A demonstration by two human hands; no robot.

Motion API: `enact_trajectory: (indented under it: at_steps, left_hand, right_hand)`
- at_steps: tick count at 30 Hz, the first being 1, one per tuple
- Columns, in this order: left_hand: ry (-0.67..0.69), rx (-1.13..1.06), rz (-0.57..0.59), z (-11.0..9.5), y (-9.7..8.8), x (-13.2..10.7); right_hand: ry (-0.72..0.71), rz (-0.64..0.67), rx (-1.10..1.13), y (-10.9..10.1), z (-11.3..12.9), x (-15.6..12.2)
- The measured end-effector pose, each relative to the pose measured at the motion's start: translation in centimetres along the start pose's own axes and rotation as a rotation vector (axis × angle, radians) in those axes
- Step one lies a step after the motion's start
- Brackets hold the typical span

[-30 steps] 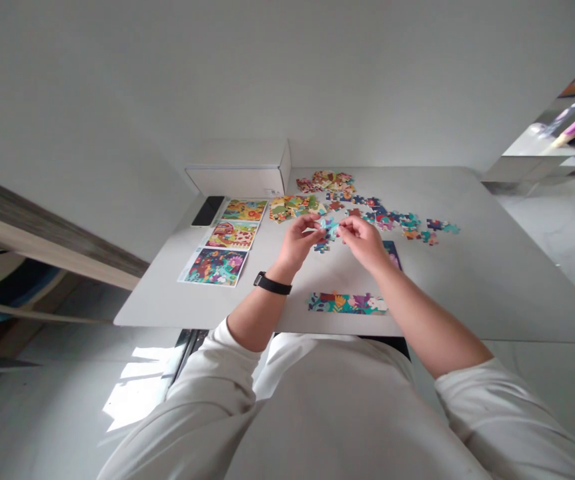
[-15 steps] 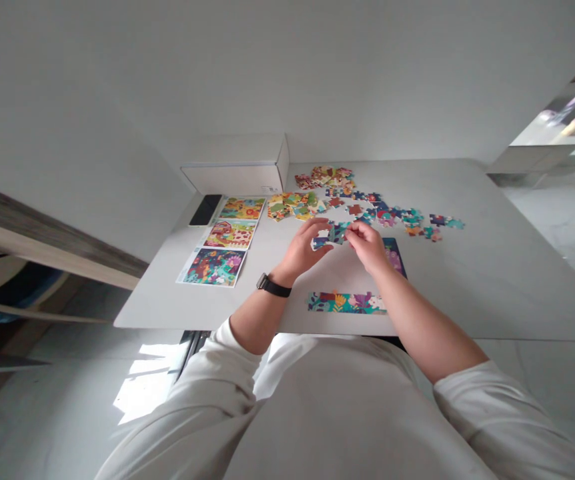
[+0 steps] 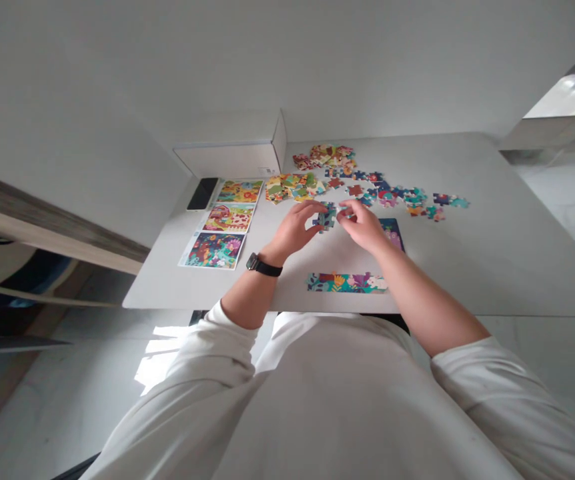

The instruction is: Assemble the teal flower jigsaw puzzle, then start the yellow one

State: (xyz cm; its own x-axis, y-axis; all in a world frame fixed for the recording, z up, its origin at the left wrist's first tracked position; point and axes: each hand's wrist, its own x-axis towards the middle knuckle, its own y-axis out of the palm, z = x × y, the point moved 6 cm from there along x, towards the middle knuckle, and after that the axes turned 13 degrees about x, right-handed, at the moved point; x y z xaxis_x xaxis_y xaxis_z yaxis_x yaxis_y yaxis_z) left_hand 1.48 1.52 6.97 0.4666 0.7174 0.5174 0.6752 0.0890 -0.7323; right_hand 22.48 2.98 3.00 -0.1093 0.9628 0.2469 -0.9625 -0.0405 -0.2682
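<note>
My left hand (image 3: 293, 231) is closed on a few joined teal and dark-blue puzzle pieces (image 3: 325, 217), held between thumb and fingers above the table. Just to the right, my right hand (image 3: 362, 228) pinches a small teal puzzle piece (image 3: 341, 209), mostly covered by the fingertips. A narrow gap separates it from the pieces in my left hand. Nearer my body lies a joined puzzle strip (image 3: 345, 283) with flowers and leaves; my right forearm borders its right end. Partly behind that forearm is a dark-blue and purple joined section (image 3: 391, 232).
Loose puzzle pieces (image 3: 407, 198) spread along the back and right, with yellow-green pieces (image 3: 292, 187) and a reddish pile (image 3: 326, 156) behind. Picture cards (image 3: 214, 251) and a black phone (image 3: 202, 193) lie left on the table (image 3: 492, 267). A white box (image 3: 225, 159) stands against the wall.
My right fingers have drawn slightly away from the pieces in my left hand, opening a gap between them. The camera view has tipped, so the table sits higher in the picture.
</note>
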Motion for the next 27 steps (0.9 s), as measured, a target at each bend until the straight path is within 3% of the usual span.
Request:
enact_trajectory:
  at_steps: [5, 11, 21, 27]
  left_hand:
    - [-0.064, 0.02, 0.041, 0.8, -2.8, -2.0]
    - [-0.048, 0.083, 0.139, -0.4, -4.8, -6.5]
    - [-0.03, 0.137, 0.294, -2.0, -4.0, -12.9]
    - [-0.042, 0.197, 0.341, -2.1, -2.8, -14.6]
  right_hand:
    - [-0.126, 0.139, -0.152, -0.3, 3.3, -0.8]
    - [-0.284, 0.36, -0.29, 1.9, 6.1, -3.5]
    - [-0.502, 0.697, -0.381, 6.4, 6.8, -9.3]
    - [-0.608, 0.741, -0.401, 7.6, 6.2, -11.2]
